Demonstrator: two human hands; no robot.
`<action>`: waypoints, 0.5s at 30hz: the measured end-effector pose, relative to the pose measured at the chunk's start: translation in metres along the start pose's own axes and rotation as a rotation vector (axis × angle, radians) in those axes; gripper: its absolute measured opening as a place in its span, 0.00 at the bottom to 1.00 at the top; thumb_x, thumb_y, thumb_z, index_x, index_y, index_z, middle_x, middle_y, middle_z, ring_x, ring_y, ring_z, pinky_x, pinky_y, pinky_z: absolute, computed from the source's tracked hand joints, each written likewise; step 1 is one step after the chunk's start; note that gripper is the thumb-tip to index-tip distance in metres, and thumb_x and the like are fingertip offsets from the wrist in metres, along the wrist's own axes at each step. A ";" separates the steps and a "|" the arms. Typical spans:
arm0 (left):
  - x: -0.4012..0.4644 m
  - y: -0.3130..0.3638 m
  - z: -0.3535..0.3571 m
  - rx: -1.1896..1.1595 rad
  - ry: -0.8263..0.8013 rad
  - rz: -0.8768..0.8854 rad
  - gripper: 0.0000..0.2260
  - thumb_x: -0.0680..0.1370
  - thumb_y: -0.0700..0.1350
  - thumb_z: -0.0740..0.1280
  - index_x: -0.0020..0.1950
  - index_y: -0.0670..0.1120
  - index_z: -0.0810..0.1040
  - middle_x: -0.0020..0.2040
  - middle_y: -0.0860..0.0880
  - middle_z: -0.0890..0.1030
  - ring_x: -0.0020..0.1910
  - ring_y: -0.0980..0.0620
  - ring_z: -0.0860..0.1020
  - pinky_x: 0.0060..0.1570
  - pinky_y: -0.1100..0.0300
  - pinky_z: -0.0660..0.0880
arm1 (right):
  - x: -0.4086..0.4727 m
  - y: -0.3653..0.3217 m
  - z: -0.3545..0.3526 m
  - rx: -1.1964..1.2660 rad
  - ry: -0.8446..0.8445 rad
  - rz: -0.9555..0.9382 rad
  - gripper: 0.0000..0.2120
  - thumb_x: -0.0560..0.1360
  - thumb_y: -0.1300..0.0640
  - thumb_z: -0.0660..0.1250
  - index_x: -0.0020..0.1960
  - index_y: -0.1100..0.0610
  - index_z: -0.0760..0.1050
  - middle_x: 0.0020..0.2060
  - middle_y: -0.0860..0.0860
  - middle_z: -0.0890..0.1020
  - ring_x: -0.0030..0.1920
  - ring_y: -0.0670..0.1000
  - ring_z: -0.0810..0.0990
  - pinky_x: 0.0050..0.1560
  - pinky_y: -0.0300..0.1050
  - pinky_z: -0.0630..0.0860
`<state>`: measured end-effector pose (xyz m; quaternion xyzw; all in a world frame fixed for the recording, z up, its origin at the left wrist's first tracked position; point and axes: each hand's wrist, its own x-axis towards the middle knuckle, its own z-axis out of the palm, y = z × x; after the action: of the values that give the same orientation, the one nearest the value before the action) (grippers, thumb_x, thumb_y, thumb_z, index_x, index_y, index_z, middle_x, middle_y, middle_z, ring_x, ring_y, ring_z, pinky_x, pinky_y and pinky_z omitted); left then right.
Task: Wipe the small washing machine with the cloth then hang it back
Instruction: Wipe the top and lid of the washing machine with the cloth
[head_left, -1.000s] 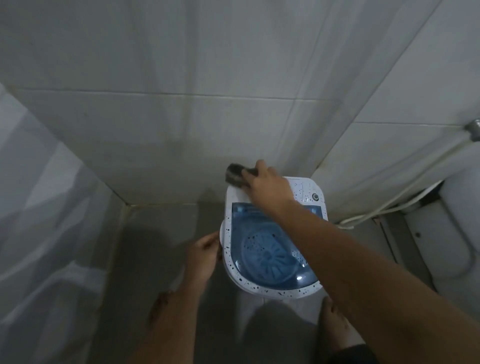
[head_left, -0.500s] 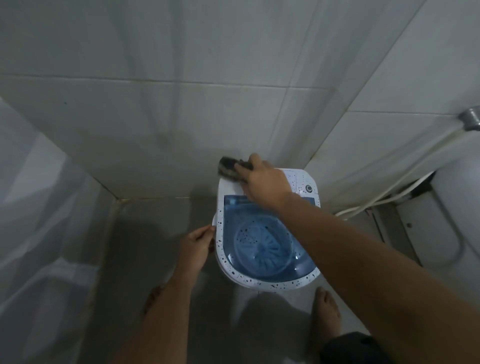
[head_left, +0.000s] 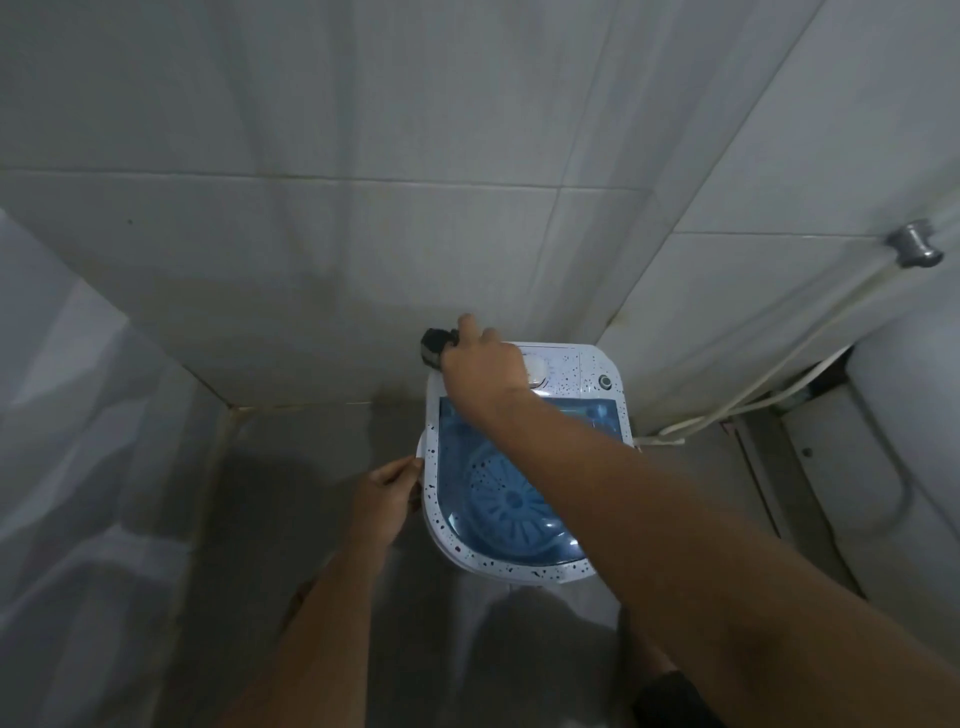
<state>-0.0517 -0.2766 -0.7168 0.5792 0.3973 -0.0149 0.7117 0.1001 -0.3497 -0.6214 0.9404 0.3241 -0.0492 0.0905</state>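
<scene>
The right hand (head_left: 480, 366) is closed around one dark cloth (head_left: 435, 343), pressing it on the one washing machine's (head_left: 524, 467) back left corner. The left hand (head_left: 384, 499) grips the machine's left edge.

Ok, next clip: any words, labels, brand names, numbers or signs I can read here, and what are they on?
None can be read.
Control panel of the small washing machine: faint pale marks beside the round knob, too small and blurred to read.
Blue lid: no print visible.
Cloth in the right hand: no label visible.
Wall tiles and hose: no text.
</scene>
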 end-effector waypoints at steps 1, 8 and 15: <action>-0.001 0.000 0.000 -0.006 0.002 -0.006 0.09 0.80 0.41 0.66 0.57 0.42 0.83 0.47 0.41 0.87 0.39 0.53 0.85 0.37 0.66 0.81 | -0.002 -0.009 -0.001 -0.008 -0.017 -0.005 0.17 0.79 0.61 0.64 0.68 0.59 0.74 0.66 0.60 0.67 0.59 0.61 0.74 0.49 0.56 0.78; -0.001 0.002 0.000 -0.010 0.028 -0.021 0.07 0.79 0.39 0.66 0.52 0.40 0.84 0.38 0.47 0.86 0.37 0.51 0.85 0.37 0.64 0.81 | -0.011 -0.027 0.009 -0.091 -0.101 -0.072 0.17 0.80 0.58 0.63 0.68 0.58 0.74 0.64 0.60 0.69 0.58 0.61 0.75 0.47 0.54 0.75; -0.001 0.001 0.000 -0.047 0.028 -0.023 0.07 0.79 0.38 0.66 0.52 0.41 0.84 0.34 0.51 0.86 0.35 0.53 0.84 0.37 0.63 0.81 | -0.008 -0.021 0.025 0.045 0.013 -0.013 0.23 0.77 0.58 0.65 0.71 0.60 0.70 0.68 0.60 0.67 0.62 0.62 0.71 0.54 0.58 0.75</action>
<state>-0.0517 -0.2770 -0.7155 0.5579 0.4140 -0.0057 0.7192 0.0798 -0.3437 -0.6475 0.9403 0.3298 -0.0509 0.0668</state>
